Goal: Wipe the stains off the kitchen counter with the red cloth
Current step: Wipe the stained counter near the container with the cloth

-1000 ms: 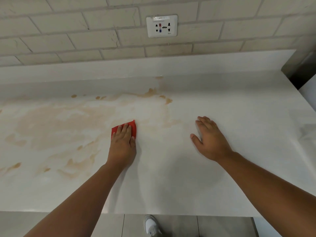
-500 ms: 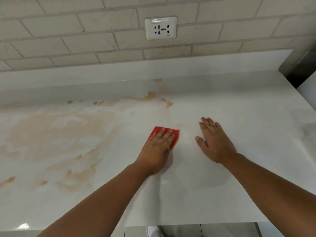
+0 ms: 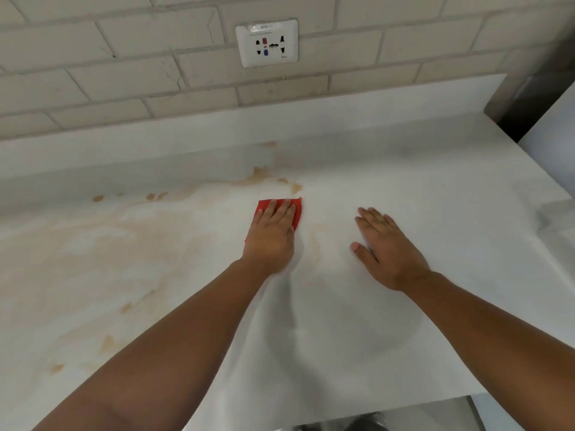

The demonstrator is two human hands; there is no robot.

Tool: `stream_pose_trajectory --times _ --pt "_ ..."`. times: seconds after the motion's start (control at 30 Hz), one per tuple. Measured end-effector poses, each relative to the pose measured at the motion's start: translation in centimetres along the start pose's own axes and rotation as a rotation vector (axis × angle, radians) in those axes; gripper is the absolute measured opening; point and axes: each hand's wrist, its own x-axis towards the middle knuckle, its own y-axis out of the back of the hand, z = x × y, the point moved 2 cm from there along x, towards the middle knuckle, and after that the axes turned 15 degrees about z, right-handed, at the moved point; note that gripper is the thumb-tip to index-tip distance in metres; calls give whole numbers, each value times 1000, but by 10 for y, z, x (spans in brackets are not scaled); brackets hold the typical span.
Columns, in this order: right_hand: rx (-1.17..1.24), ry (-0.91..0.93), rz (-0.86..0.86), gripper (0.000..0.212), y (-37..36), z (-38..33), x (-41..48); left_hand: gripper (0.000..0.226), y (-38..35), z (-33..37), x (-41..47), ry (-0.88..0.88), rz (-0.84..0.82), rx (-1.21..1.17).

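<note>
The red cloth (image 3: 294, 209) lies flat on the counter (image 3: 420, 188), towards its back edge, pinned under the left hand (image 3: 272, 234). That hand is spread flat with fingers together and extended, pressing down on the cloth instead of gripping it; only the cloth's far corners and right edge show beyond the fingers. Just beyond the cloth sit the darkest brown stains (image 3: 258, 177), a ragged patch along the foot of the low upstand, with smaller spots trailing off to the left. A broad, paler tan film spreads over the left half of the counter, with a few darker flecks nearer the front edge. A faint curved streak lies just to the right of the cloth. The right hand (image 3: 385, 247) rests open and palm down on the clean part of the counter, holding nothing and seemingly bracing the body.

To wipe well, the person should keep the palm's weight even over the cloth so it does not bunch, push forward into the dark patch by the upstand, then work leftward in overlapping passes. Turning the cloth to a fresh face would likely avoid smearing the film further. A wall socket (image 3: 267, 42) sits on the tiled wall above.
</note>
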Motion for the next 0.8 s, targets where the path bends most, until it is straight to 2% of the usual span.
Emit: stream_pose_trajectory --times 0.1,0.23,0.3,0.37,0.47,0.53,0.63,0.8 --pt "21 -5 5 73 2 -1 -1 54 -7 29 -14 -201 -89 -23" --pt "142 -46 32 71 7 -1 3 53 3 1 -44 -406 -137 -145" --pt "265 -131 34 66 14 2 8 55 10 -23 -46 -346 -103 -130" --pt "331 -166 60 60 21 9 11 59 14 -34 -32 -206 -58 -77" --pt "277 -116 145 54 31 19 6 62 5 -20 0 -16 -30 5" --pt "240 -52 257 48 39 25 -1 62 -6 5 18 23 -44 1" --pt "224 24 395 36 45 37 -10 61 -19 55 26 -74 -63 -38" --pt "196 83 284 37 48 52 -14 56 -22 106 -19 -313 -127 -188"
